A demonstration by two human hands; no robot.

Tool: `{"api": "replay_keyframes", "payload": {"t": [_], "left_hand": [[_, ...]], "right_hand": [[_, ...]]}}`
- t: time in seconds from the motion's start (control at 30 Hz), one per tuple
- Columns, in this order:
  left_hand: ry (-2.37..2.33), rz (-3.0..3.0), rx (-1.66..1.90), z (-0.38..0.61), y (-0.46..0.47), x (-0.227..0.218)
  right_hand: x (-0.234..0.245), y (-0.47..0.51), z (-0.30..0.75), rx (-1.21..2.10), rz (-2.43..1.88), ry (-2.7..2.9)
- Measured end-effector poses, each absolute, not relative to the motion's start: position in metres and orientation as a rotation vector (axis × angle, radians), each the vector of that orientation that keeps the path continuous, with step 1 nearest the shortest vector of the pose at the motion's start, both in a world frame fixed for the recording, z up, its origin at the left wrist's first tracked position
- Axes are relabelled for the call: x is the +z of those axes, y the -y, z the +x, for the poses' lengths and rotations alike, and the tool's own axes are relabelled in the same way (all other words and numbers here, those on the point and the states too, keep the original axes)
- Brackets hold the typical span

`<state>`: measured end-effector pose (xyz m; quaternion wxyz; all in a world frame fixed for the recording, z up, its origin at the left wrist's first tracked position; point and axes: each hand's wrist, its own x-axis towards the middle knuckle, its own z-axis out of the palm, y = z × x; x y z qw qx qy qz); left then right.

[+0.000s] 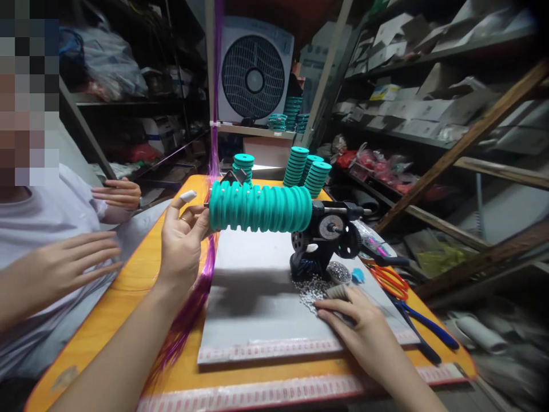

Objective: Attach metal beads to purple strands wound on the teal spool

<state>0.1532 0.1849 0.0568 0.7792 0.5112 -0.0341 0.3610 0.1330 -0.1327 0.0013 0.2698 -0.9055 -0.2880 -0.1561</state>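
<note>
A row of teal ribbed spools (pixel 261 207) sits side by side on the shaft of a black hand-cranked winding machine (pixel 328 229). My left hand (pixel 182 232) pinches the left end of this row; a white wrap covers one fingertip. Small silvery beads lie piled (pixel 312 290) on the white board (pixel 249 320) below the machine, with a bead-filled cup (pixel 339 272) beside them. At the pile's near edge is my right hand (pixel 358 320), fingertips close together against the beads and a greyish cover on one finger. Whatever is between those fingertips is hidden.
Purple shiny strands (pixel 208 269) hang down left of the board. Orange-handled scissors (pixel 390 280) and blue-handled pliers (pixel 429 326) lie at right. More teal spools (pixel 295 166) stand in stacks behind, before a box fan (pixel 255 66). At left, another person's hands (pixel 72 266) are raised.
</note>
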Motion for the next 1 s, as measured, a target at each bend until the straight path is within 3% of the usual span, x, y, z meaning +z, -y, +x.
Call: {"api": "replay_keyframes", "payload": {"t": [0.17,0.57,0.73,0.87,1.0], "left_hand": [[0.067,1.081,0.777,0.153,-0.184,0.058],[0.05,1.105,0.766,0.151,-0.183,0.059],[0.055,1.089,0.741,0.15,-0.183,0.061],[0.047,1.136,0.731,0.15,-0.185,0.06],[0.148,1.16,0.823,0.154,-0.187,0.057]], "right_hand": [[0.002,0.13,0.126,-0.33,-2.454,0.764],[-0.002,0.118,0.121,-0.592,-2.483,0.884],[0.042,0.099,0.129,-0.728,-2.245,0.901],[0.094,0.062,0.15,-0.656,-1.934,0.963],[0.131,0.025,0.177,-0.899,-1.857,1.067]]}}
